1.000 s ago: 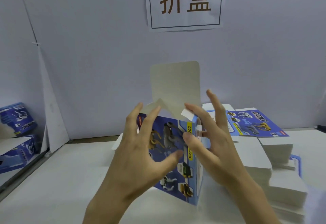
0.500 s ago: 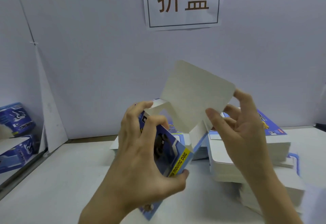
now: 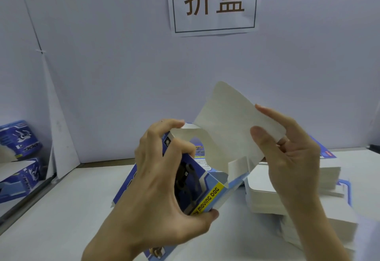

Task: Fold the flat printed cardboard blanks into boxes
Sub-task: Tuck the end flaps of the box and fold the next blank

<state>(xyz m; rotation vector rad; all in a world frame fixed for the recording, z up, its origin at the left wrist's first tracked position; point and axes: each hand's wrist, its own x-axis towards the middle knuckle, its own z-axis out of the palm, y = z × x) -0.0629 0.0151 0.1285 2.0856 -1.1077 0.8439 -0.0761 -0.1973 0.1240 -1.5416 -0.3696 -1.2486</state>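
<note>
A blue printed cardboard box [image 3: 202, 186] with a yellow strip is held tilted in the air above the table, its open end facing up and to the right. My left hand [image 3: 156, 188] grips the box body, thumb under the lower corner and fingers curled over the top edge. The large white lid flap [image 3: 228, 121] stands up from the box. My right hand [image 3: 287, 158] pinches that flap's right edge between thumb and fingers. A small side flap [image 3: 237, 167] sticks up at the opening.
A stack of flat blanks [image 3: 292, 190] lies on the white table behind my right hand, more of them spread to its right. Folded blue boxes [image 3: 18, 158] sit at the far left beyond a white divider. A paper sign [image 3: 213, 1] hangs on the back wall.
The box has tipped from upright to leaning right. My left hand has wrapped around its body, and my right hand has taken hold of the lid flap's edge.
</note>
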